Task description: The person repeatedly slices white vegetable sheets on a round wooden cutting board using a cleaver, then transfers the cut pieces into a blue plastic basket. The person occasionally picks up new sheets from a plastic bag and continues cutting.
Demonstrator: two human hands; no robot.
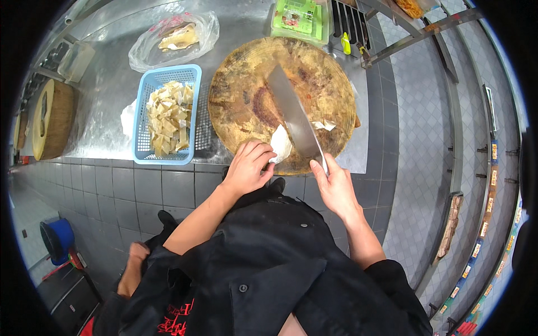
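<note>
A cleaver (294,113) lies slanted over a round wooden chopping block (239,84), its handle in my right hand (336,185). To the left of the blade, the fingertips of my left hand (251,167) hold the near edge of a whitish piece of food (281,144) on the block. Small cut pieces (323,125) rest right of the blade. Beside the block, a blue plastic basket (137,122) contains many pale yellowish cut pieces (168,119). Behind it, a clear plastic bag (143,52) holds a larger pale yellowish piece (180,38).
A lidded plastic container (300,19) and a rack of knives (351,25) stand behind the block on the steel table (103,105). Another wooden block (56,119) with a knife on it is at far left. Another person's hand (139,250) shows at lower left.
</note>
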